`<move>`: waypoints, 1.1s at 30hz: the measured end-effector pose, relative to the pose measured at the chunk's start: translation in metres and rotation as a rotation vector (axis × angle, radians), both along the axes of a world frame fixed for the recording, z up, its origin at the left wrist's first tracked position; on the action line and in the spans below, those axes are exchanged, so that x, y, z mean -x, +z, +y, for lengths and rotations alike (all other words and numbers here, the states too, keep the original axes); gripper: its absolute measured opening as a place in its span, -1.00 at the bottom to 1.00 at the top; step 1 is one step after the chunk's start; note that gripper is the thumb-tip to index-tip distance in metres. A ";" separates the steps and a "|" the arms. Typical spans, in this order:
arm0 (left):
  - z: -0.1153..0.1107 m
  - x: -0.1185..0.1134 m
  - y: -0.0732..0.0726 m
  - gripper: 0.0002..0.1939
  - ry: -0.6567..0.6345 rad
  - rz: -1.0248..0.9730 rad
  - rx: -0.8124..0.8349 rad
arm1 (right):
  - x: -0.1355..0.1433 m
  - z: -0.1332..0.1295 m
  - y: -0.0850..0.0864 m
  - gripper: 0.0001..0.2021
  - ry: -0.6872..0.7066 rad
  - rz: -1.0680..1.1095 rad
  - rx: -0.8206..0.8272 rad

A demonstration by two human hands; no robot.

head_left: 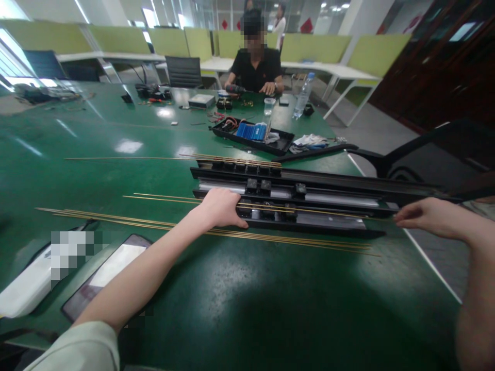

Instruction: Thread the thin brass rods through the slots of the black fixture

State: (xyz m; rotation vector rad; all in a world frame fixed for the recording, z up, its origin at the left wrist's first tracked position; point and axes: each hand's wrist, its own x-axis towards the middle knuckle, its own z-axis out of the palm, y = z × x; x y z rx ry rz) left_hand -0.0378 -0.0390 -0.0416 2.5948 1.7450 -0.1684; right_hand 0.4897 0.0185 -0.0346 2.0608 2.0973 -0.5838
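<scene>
Long black channels lie across the green table, the nearest one point(328, 224) holding small black blocks point(266, 210). My left hand point(222, 206) rests over its left end, fingers curled round the edge beside a block; what they press on is partly hidden. A thin brass rod point(328, 212) runs above this channel towards the right. My right hand point(419, 214) pinches the rod's right end between thumb and fingers. More brass rods point(309, 242) lie on the table in front of the channel, passing under my left forearm. Behind, a second channel point(340, 198) carries several black blocks.
A phone point(112, 273) and a white case point(34, 283) lie at the left. Beyond the channels are a black tray point(284, 144), gloves point(311, 141) and a bottle point(304, 97). A person point(257, 67) sits across the table point(240, 309). A chair point(444, 154) stands right.
</scene>
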 end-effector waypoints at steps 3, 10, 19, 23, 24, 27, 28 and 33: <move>0.000 0.000 0.001 -0.26 -0.003 -0.005 -0.003 | -0.008 0.002 0.000 -0.86 -0.057 -0.033 0.002; 0.000 0.000 0.002 -0.27 -0.004 -0.005 -0.006 | 0.000 -0.001 0.015 -0.69 -0.316 -0.267 -0.033; -0.001 -0.001 0.002 -0.28 0.004 -0.005 -0.003 | 0.104 -0.033 0.033 -0.50 0.003 -0.149 -0.474; 0.000 -0.002 0.000 -0.26 0.002 0.010 -0.004 | 0.184 -0.048 0.011 -0.64 0.343 0.214 -0.599; 0.000 -0.002 0.000 -0.26 0.003 0.012 -0.005 | 0.200 -0.051 0.006 -0.66 0.397 0.265 -0.593; 0.000 -0.002 0.000 -0.25 0.004 0.012 -0.008 | 0.227 -0.056 -0.005 -0.73 0.474 0.317 -0.609; 0.000 -0.002 0.000 -0.25 0.004 0.010 -0.008 | 0.230 -0.057 -0.006 -0.74 0.478 0.310 -0.608; 0.000 -0.002 0.002 -0.25 0.009 0.006 0.010 | 0.223 -0.057 -0.003 -0.77 0.466 0.241 -0.565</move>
